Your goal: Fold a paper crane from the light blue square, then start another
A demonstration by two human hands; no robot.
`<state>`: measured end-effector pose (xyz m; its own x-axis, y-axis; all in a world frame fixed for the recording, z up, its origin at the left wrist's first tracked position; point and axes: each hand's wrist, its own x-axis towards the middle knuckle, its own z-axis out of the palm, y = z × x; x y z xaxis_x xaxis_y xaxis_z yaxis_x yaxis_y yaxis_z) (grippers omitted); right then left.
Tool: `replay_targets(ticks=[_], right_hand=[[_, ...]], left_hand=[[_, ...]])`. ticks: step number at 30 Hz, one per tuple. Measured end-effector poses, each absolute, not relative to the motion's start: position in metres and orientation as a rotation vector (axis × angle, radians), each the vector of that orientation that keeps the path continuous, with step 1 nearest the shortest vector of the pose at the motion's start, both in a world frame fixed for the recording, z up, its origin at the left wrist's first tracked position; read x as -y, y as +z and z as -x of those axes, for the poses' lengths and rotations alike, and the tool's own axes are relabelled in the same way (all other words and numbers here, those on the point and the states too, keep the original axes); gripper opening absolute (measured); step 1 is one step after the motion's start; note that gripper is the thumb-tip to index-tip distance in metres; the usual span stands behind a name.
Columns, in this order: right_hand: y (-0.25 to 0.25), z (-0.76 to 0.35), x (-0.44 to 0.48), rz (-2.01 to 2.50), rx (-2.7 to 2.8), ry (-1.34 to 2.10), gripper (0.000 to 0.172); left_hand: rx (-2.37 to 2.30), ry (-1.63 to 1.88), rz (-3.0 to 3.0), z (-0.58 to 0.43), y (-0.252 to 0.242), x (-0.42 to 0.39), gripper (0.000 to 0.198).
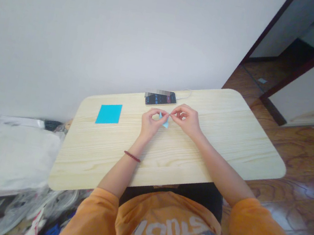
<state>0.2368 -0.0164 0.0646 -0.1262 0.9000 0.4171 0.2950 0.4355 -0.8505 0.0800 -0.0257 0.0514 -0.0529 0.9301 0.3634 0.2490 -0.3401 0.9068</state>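
Note:
A small folded piece of light blue paper point(165, 123) is held above the middle of the table. My left hand point(152, 121) pinches it between thumb and fingers, with a red bead bracelet on that wrist. From the other side, my right hand point(186, 119) has its thumb and forefinger pinched together at the paper's upper right tip. The fingers partly cover the paper, so its full shape is hidden. To the left, a flat square of bright blue paper point(108, 114) lies on the table, apart from both hands.
Behind my hands, a phone point(160, 99) with a lit screen and a white cable point(185, 95) lies on the pale wooden table point(230, 146). A white wall point(129, 28) borders the back edge. White bags point(8, 157) and clutter stand at left; a doorway is at right.

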Motion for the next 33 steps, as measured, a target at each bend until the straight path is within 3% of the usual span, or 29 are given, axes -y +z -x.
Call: replay_targets(ticks=[6,12,26,33], right_hand=[[0.0663,-0.2357,0.0164,1.076,1.52,1.01,0.02],[0.0613,-0.2387,0.0115,1.053,1.474,1.144,0.023],[0.0657,-0.2397,0.0113,1.129,1.484,1.074,0.017],[0.0655,-0.24,0.012,1.147,1.548,1.037,0.019]], left_hand=[[-1.218,1.411,-1.496,-0.0794,0.0502,0.022,0.017],[-1.19,1.383,-1.506,-0.0786,0.0504,0.0211,0.018],[-1.138,1.38,-1.464,-0.0813,0.0497,0.0197,0.017],[-1.106,1.421,-1.443,-0.0818,0.0512,0.0197,0.026]])
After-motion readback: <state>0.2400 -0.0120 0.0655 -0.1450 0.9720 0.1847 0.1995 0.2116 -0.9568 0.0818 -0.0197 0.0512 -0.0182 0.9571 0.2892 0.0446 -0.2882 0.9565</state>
